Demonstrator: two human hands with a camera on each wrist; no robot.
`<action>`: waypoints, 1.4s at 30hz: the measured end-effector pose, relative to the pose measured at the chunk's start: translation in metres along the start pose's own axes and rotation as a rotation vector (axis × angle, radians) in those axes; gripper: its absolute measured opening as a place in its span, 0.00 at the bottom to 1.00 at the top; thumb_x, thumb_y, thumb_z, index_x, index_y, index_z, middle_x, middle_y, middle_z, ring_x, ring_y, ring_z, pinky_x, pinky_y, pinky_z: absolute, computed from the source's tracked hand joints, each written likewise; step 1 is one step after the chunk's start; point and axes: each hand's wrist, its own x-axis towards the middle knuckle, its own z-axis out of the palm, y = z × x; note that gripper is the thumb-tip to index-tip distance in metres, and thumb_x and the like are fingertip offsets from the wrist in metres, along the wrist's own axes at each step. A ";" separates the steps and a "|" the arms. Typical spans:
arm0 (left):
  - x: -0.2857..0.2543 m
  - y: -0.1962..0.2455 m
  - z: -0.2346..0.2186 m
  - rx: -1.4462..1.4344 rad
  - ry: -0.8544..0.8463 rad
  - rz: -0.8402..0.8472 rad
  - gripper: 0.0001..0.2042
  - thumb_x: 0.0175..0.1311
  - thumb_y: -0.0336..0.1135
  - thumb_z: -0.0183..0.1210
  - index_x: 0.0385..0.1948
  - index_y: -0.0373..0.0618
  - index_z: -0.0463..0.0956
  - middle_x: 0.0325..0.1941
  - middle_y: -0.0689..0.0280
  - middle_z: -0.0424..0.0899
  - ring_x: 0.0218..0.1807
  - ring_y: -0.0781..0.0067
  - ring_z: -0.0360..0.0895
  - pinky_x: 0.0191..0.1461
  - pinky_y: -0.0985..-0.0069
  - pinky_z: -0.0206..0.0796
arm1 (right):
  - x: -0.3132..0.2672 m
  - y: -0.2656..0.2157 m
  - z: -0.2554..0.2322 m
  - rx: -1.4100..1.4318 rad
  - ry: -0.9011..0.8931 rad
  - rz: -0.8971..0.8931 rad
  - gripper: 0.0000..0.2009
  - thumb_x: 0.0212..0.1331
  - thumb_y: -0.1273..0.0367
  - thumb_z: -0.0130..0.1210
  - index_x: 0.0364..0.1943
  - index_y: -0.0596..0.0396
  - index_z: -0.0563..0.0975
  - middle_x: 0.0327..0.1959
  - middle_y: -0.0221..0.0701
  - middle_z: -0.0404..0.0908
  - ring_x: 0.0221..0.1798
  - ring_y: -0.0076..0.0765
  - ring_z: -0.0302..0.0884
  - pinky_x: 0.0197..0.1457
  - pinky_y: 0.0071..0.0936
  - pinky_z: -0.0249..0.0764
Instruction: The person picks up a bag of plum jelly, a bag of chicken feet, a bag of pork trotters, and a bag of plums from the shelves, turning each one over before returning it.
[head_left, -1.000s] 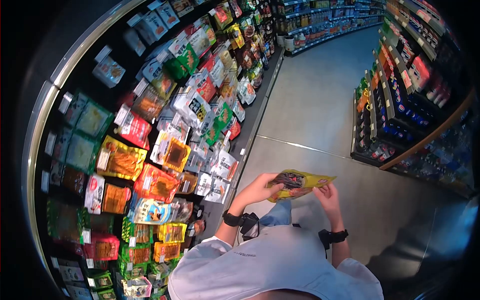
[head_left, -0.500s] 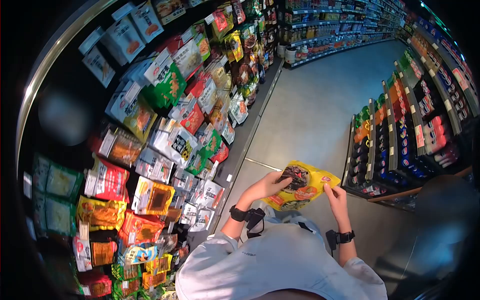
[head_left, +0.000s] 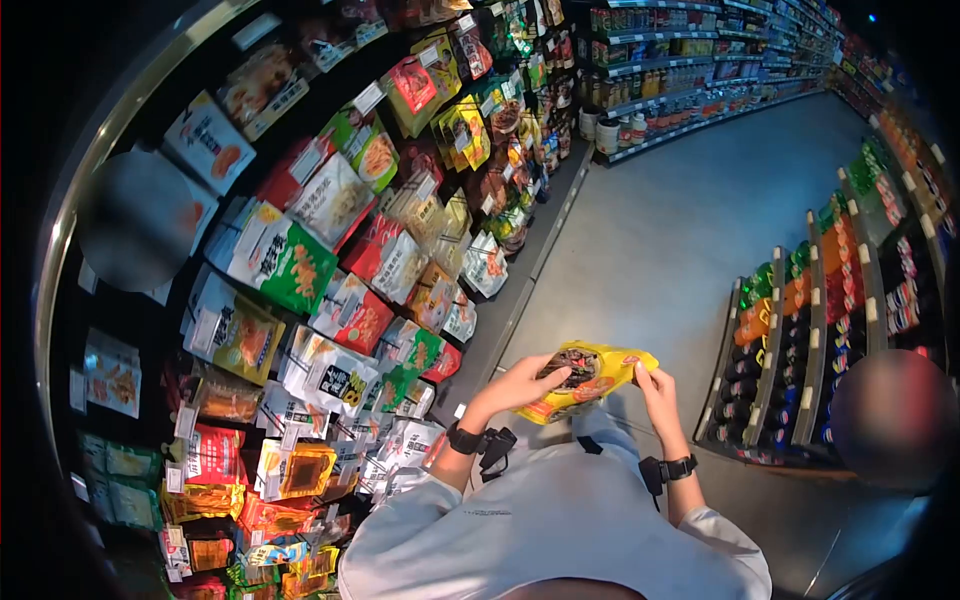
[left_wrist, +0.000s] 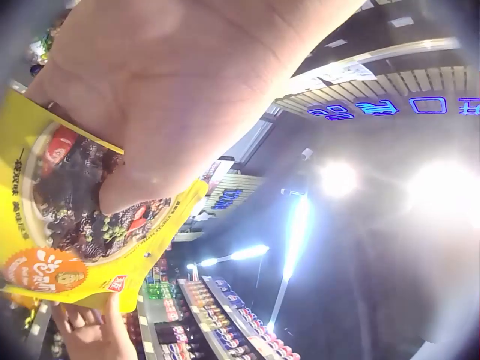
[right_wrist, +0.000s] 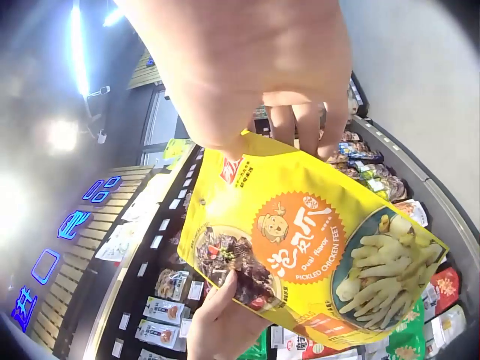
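Observation:
A yellow bag of pickled chicken feet [head_left: 596,380] is held in front of the body, its printed front with food pictures turned up. The left hand [head_left: 517,388] grips its left side, thumb over the dark food picture. At the opposite top corner, the right hand [head_left: 658,395] pinches the bag between thumb and fingers. In the right wrist view, the bag [right_wrist: 307,217] shows an orange round label reading "Pickled Chicken Feet", and the left thumb presses on its front. The left wrist view shows the left hand [left_wrist: 165,90] large over the bag [left_wrist: 22,195].
To the left stands a tall rack of hanging snack packets [head_left: 330,380] with price tags. Shelves of bottled drinks [head_left: 800,330] are at the right, and more stocked shelves [head_left: 700,70] line the far end. A grey floor aisle [head_left: 670,200] runs between.
The bag turned from a steep tilt to show its front, then tipped back slightly. Both hands keep hold of it. The head view has shifted along the rack and aisle.

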 end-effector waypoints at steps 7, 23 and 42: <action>0.134 0.015 -0.063 0.093 0.114 -0.136 0.21 0.77 0.46 0.53 0.51 0.31 0.77 0.43 0.60 0.86 0.43 0.75 0.78 0.52 0.73 0.71 | 0.178 -0.022 -0.027 0.145 -0.238 -0.066 0.14 0.74 0.65 0.53 0.46 0.64 0.81 0.42 0.28 0.83 0.43 0.19 0.78 0.52 0.19 0.73; 0.362 -0.102 -0.274 -0.279 0.723 -0.149 0.14 0.76 0.37 0.54 0.53 0.37 0.75 0.45 0.67 0.83 0.41 0.79 0.77 0.45 0.76 0.72 | 0.443 -0.044 -0.014 0.186 -0.323 0.153 0.14 0.76 0.63 0.48 0.46 0.61 0.80 0.39 0.34 0.86 0.46 0.30 0.84 0.54 0.26 0.77; 0.514 -0.203 -0.448 -1.004 0.893 0.077 0.16 0.74 0.32 0.49 0.60 0.38 0.71 0.60 0.59 0.81 0.57 0.63 0.81 0.56 0.65 0.76 | 0.693 -0.102 0.056 0.081 -0.489 0.179 0.15 0.76 0.63 0.48 0.46 0.61 0.80 0.39 0.35 0.85 0.45 0.30 0.84 0.54 0.27 0.77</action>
